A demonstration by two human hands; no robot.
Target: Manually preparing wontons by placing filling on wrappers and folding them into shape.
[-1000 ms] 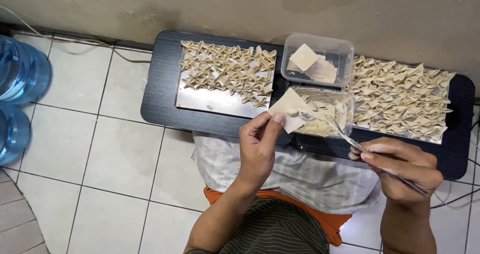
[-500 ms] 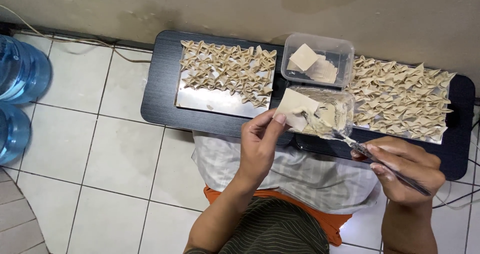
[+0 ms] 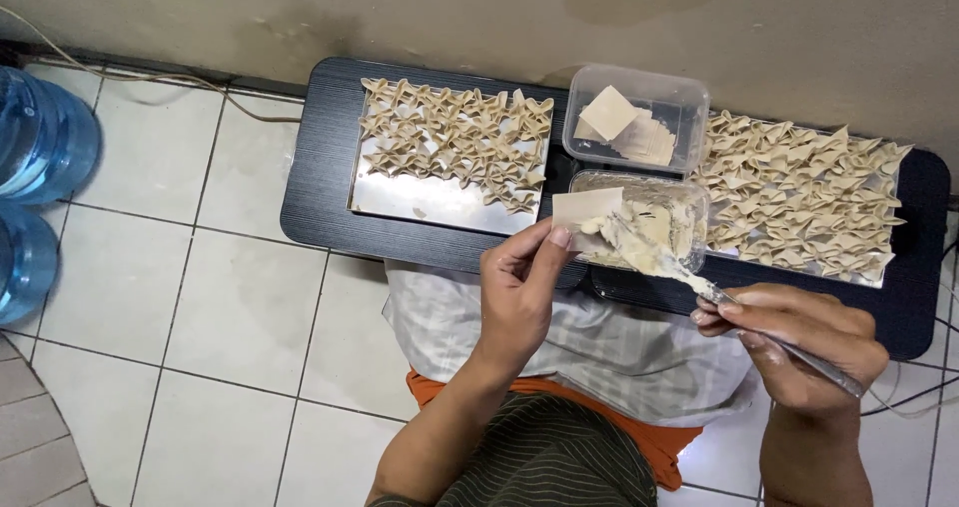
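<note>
Here the left hand (image 3: 519, 292) is raised over the near edge of the low black table (image 3: 320, 182), palm turned toward the person, and its thumb and fingers are pressed together on a square dough wrapper (image 3: 584, 212), which stands almost flat just in front of the filling container (image 3: 649, 225). The right hand (image 3: 789, 342) comes from the right side with the wrist bent, and its fingers are closed around a metal utensil (image 3: 719, 292); the tip, covered with pale filling, touches the wrapper at its right edge. The filling container is a clear plastic box near the middle of the table's near edge. Behind it, toward the far edge, stands a second clear box (image 3: 639, 117) with a stack of flat square wrappers inside. On the left part of the table lies a shiny metal tray (image 3: 430, 197); folded dumplings (image 3: 455, 137) fill its far half, and its near half is bare. On the right part another tray (image 3: 799, 202) is almost fully covered with the same folded pieces, up to its near edge. A pale striped cloth (image 3: 599, 337) lies on the person's lap below the table. On the white tiled floor, at the left edge of the view, stand two blue water bottles (image 3: 40, 137), well apart from the table.
</note>
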